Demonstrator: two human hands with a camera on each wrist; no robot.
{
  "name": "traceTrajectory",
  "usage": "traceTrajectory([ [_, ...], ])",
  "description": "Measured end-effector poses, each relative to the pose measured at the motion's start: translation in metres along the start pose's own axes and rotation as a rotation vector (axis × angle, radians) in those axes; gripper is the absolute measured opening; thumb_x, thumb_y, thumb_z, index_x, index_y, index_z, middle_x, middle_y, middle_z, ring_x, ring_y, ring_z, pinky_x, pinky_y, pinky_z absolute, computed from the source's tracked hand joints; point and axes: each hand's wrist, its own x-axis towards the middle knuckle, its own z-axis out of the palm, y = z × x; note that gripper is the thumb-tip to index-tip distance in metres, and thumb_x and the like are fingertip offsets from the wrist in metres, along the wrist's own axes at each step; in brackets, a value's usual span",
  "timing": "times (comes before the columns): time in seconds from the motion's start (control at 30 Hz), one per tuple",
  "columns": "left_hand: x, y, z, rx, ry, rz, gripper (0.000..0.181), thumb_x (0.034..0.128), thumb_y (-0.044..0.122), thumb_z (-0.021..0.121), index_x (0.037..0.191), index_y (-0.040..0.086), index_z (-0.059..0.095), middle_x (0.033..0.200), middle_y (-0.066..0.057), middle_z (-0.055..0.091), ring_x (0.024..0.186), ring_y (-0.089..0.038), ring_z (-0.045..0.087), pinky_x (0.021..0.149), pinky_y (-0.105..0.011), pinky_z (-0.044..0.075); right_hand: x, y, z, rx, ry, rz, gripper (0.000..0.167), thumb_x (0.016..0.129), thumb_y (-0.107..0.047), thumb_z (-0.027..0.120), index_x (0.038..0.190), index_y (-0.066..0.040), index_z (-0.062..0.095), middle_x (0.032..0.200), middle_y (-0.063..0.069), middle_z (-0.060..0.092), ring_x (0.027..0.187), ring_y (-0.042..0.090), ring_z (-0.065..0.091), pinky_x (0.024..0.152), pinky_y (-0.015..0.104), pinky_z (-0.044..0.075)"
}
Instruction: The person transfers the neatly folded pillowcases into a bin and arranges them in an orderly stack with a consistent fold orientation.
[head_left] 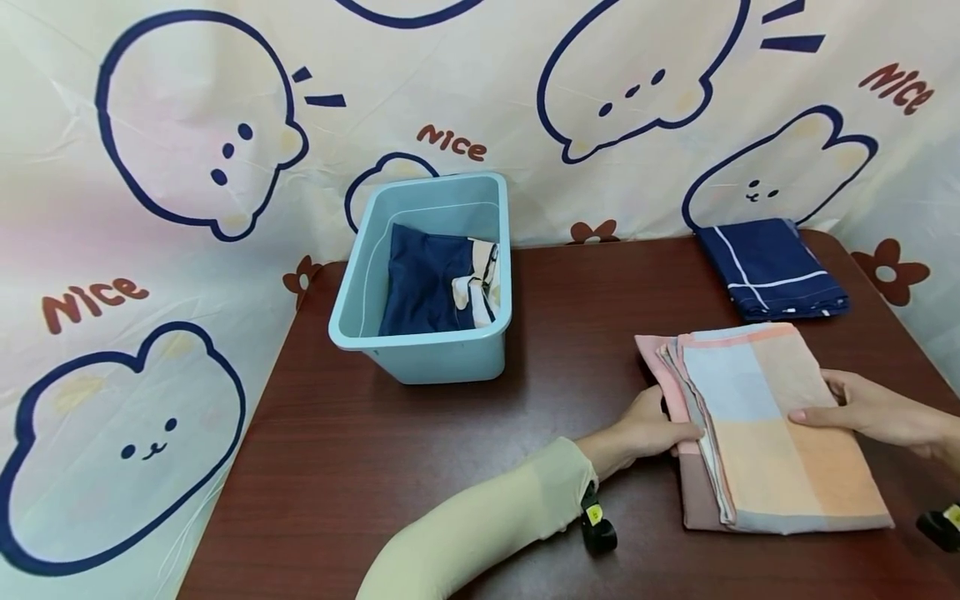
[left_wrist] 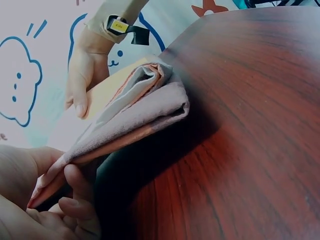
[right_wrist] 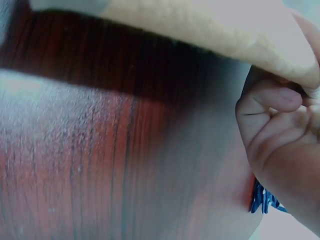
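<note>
A folded checked cloth in peach, pale blue and pink is held between both hands at the right of the head view. My left hand pinches its left edge, thumb on top and fingers beneath. On the opposite edge, my right hand grips with the thumb over the top. The left wrist view shows the cloth's stacked layers raised off the table, with the left hand around one edge. In the right wrist view, the right hand's fingers curl under the cloth.
A light blue bin stands left of centre on the brown table, with a navy cloth and a patterned cream piece inside. At the back right lies a folded navy cloth with white lines. Printed sheeting hangs behind.
</note>
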Motion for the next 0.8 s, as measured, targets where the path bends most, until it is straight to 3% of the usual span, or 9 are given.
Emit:
traceTrajectory([
  [0.8, -0.011, 0.004, -0.027, -0.037, -0.078, 0.106, 0.026, 0.0873, 0.007, 0.073, 0.106, 0.016, 0.057, 0.058, 0.005, 0.055, 0.046, -0.006, 0.051, 0.048, -0.019, 0.042, -0.002, -0.023, 0.006, -0.003, 0.025, -0.051, 0.076, 0.104, -0.035, 0.055, 0.151, 0.014, 0.021, 0.137, 0.025, 0.058, 0.098, -0.002, 0.059, 0.077, 0.023, 0.051],
])
